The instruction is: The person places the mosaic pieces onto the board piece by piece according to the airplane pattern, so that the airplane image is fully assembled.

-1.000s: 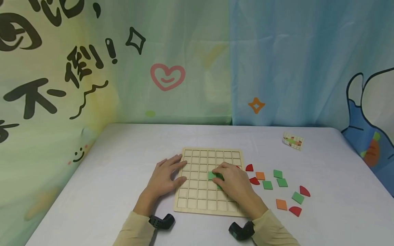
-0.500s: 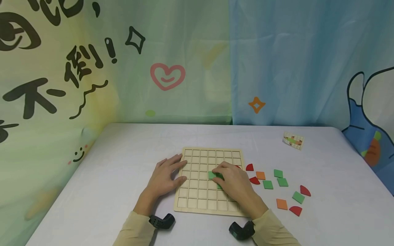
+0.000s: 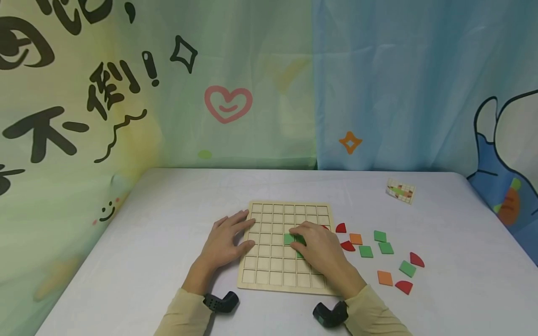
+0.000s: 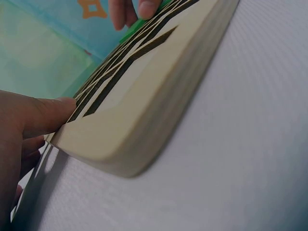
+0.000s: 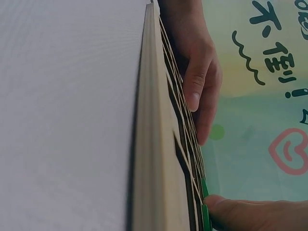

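A pale wooden grid board (image 3: 269,265) lies on the white table. My left hand (image 3: 229,239) rests at its left edge, fingers spread and thumb tip on the frame; in the left wrist view the thumb (image 4: 53,115) lies over the board's rim. My right hand (image 3: 320,245) is over the board's right half, its thumb and index finger around a green square tile (image 3: 300,240). Another green square (image 3: 288,239) sits in the cell just left of it. In the right wrist view the right thumb (image 5: 236,211) touches a green tile's edge. Part of a red piece shows behind the right hand.
Right of the board lie loose green squares (image 3: 385,248), orange squares (image 3: 384,278) and red quarter-round pieces (image 3: 404,287). A small card with a printed pattern (image 3: 400,192) lies at the back right. Printed curtains (image 3: 260,130) stand behind the table.
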Tool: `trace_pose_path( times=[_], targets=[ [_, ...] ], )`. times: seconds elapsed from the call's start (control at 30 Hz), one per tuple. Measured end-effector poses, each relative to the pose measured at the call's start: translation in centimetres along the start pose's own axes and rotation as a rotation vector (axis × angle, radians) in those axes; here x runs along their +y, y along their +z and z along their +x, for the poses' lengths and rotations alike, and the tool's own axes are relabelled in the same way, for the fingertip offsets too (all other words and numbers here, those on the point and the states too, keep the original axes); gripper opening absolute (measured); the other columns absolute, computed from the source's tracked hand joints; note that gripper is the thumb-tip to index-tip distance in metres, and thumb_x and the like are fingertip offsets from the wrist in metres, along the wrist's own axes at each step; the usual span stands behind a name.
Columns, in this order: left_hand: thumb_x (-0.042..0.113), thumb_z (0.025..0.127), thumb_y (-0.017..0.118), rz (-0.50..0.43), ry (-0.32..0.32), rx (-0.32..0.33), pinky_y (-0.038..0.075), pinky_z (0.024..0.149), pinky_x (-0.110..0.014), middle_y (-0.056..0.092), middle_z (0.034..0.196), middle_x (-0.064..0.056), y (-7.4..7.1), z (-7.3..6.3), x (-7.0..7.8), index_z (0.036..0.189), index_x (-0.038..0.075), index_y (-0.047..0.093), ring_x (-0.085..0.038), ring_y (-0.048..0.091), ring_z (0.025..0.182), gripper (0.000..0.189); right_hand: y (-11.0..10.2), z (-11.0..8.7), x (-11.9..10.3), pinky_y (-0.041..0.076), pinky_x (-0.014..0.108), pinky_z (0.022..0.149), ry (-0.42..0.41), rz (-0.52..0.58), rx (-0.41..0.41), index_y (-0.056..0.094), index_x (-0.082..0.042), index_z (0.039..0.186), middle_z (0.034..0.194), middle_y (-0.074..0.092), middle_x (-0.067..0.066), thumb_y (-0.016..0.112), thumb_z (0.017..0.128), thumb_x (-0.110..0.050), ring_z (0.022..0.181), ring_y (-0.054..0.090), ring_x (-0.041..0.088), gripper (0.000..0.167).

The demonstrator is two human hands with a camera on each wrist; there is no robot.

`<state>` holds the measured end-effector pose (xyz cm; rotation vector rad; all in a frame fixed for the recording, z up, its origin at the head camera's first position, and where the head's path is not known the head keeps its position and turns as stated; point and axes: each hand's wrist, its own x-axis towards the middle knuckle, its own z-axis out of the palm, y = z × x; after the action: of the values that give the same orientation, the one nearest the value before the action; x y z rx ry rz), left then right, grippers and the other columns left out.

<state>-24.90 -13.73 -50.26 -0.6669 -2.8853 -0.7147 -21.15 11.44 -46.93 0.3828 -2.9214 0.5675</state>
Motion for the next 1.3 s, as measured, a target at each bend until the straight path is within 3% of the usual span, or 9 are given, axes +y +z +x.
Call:
trace_pose_path(
  times=[0.27,0.67,0.77,0.9,1.03,1.17,1.3],
  targets=[
    [0.041,0.079,0.064,0.006,0.003,0.011,0.024,0.116,-0.047,0.044,0.148,-0.001,-0.1,0.1,0.1,0.132,0.019,0.058,-0.019,0.039,0.138,0.058,-0.2,0.0,0.0,0.055,0.037,0.078,0.007,-0.003,-0.003,0.072,-0.02,0.108,0.106,0.071,-0.004,0.078,0.077,-0.028,0.101,0.066,0.016,0.032],
    [0.042,0.079,0.064,0.011,-0.009,0.013,0.024,0.116,-0.046,0.044,0.148,0.0,-0.1,0.3,0.3,0.133,0.021,0.057,-0.019,0.038,0.139,0.058,-0.7,-0.1,0.1,0.054,0.033,0.074,-0.007,-0.014,-0.011,0.073,-0.022,0.107,0.103,0.065,-0.007,0.075,0.08,-0.032,0.094,0.065,0.013,0.029],
    [0.041,0.079,0.064,0.011,0.0,0.025,0.025,0.115,-0.047,0.045,0.148,-0.001,-0.1,0.3,0.3,0.132,0.02,0.058,-0.019,0.039,0.138,0.057,-1.0,0.0,0.4,0.052,0.03,0.067,-0.009,0.004,-0.012,0.072,-0.021,0.109,0.102,0.064,-0.006,0.075,0.081,-0.033,0.085,0.063,0.012,0.031],
    [0.041,0.079,0.064,0.013,0.006,0.028,0.025,0.115,-0.047,0.045,0.147,-0.001,-0.1,0.3,0.3,0.132,0.02,0.058,-0.02,0.039,0.138,0.057,-1.7,0.2,1.3,0.05,0.026,0.061,-0.006,0.015,-0.004,0.072,-0.02,0.11,0.102,0.064,-0.005,0.073,0.082,-0.034,0.081,0.061,0.01,0.032],
    [0.043,0.08,0.064,0.02,-0.005,0.017,0.025,0.115,-0.047,0.044,0.148,0.0,0.0,0.3,0.2,0.132,0.021,0.057,-0.019,0.038,0.139,0.057,-2.7,0.3,2.6,0.053,0.034,0.066,0.024,0.025,-0.017,0.07,-0.019,0.114,0.106,0.065,-0.002,0.07,0.085,-0.034,0.089,0.063,0.017,0.033],
    [0.043,0.08,0.063,0.023,-0.007,0.014,0.025,0.115,-0.047,0.044,0.148,-0.001,0.1,0.2,0.1,0.132,0.021,0.057,-0.019,0.039,0.138,0.058,-4.4,0.3,4.4,0.051,0.038,0.067,0.071,0.044,-0.071,0.067,-0.017,0.119,0.109,0.065,0.002,0.068,0.087,-0.032,0.084,0.061,0.019,0.035],
    [0.042,0.08,0.063,0.02,-0.007,0.017,0.025,0.115,-0.047,0.045,0.147,-0.001,0.2,0.1,0.1,0.132,0.02,0.057,-0.02,0.039,0.138,0.057,-6.4,0.0,6.5,0.052,0.039,0.072,0.121,0.043,-0.175,0.064,-0.013,0.122,0.108,0.063,0.007,0.068,0.087,-0.03,0.085,0.057,0.02,0.039]
  ],
)
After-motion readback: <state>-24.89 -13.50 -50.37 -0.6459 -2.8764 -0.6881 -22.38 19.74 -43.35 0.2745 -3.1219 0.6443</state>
